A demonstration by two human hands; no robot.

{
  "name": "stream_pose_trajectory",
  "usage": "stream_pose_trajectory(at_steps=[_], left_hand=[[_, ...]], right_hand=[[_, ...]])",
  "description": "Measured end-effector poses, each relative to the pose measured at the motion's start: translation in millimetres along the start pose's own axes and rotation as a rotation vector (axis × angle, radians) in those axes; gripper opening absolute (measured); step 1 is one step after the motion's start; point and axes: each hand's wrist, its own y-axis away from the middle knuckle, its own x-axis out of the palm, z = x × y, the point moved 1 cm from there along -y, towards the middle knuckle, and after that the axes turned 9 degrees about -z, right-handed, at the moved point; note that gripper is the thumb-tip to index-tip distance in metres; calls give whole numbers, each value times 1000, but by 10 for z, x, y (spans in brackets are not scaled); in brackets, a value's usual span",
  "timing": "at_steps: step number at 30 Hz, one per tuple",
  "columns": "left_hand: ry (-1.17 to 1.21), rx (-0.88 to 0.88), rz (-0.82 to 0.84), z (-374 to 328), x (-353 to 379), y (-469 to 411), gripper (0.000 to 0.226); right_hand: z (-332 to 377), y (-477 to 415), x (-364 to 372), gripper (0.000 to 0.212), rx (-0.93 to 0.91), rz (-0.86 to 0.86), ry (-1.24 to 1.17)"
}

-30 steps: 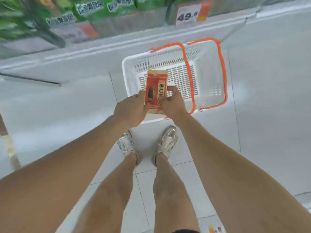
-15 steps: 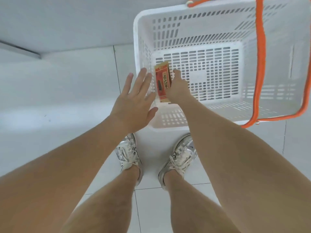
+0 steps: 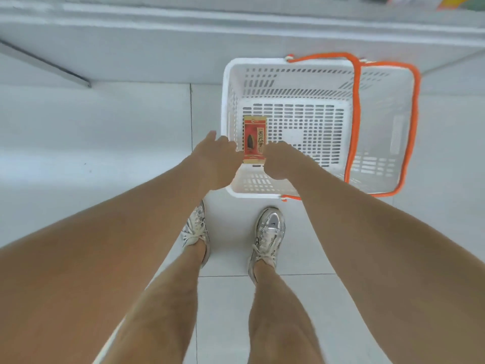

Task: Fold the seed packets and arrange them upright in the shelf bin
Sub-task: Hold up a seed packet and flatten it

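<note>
Seed packet (image 3: 254, 139): red, flat, centre frame, inside white basket (image 3: 262, 63) by its left wall. Right hand (image 3: 279, 160) pinches its right edge; left hand (image 3: 217, 158) meets the left edge, grip unclear. Likely light, pliable, slick film; hold by side edges.

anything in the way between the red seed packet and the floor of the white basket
Nothing visible does. The red seed packet, gripped by the right hand, is over the near-left corner of the white slotted plastic basket, whose floor shows bare. Its orange handles lie over the right half, apart from the packet.
</note>
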Motion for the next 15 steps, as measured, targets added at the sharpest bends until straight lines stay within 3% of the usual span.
stream_pose_trajectory(at_steps=[4,7,10,15], left_hand=[[161,-64,-34,111,-623,793,22],[243,-156,-16,215,-1080,1691,16],[466,-322,-27,367,-1504,2740,14],[727,-645,-206,664,-1802,4659,20]], right_hand=[[240,894,-630,37,-49,3,128],[593,1780,-1198,19,-147,-70,208],[1069,2732,-1811,18,-236,-152,278],[2196,4054,-2423,28,-435,-267,237]])
